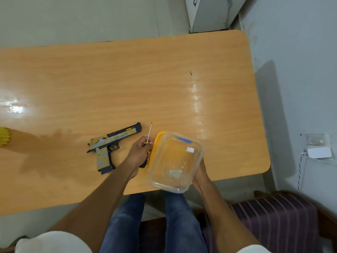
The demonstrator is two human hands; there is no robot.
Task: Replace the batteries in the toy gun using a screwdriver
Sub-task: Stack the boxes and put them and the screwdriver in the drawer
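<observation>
On the glossy orange wood-grain desk (127,79), seen from the head camera, a toy gun (111,146) with a grey-and-yellow patterned body and dark blue trim lies flat on its side near the front edge, its barrel pointing toward the far right corner and its handle toward the person. Just right of it, the left hand (139,152) is curled tightly around a screwdriver (149,133) with a yellow-and-black handle; the thin metal shaft sticks out above the fist and points toward the far edge. That closed grip sits between the gun and a clear rectangular plastic container (175,161), touching neither the gun nor, as far as can be told, the desk surface.

The container hangs tilted at the front edge of the desk, its base turned toward the camera. A yellow lid (155,148) shows along its left side, a blue strip and a white label show on its upper part, and a small pale object inside is too blurred to name. The right hand (199,173) holds the container's right side, fingers mostly hidden behind the plastic.

At the left edge of the desk lies a ribbed yellow object (4,136), cut off by the frame. Below the desk's front edge are blue-jeaned legs (124,221) and a purple striped cushion (269,214).
</observation>
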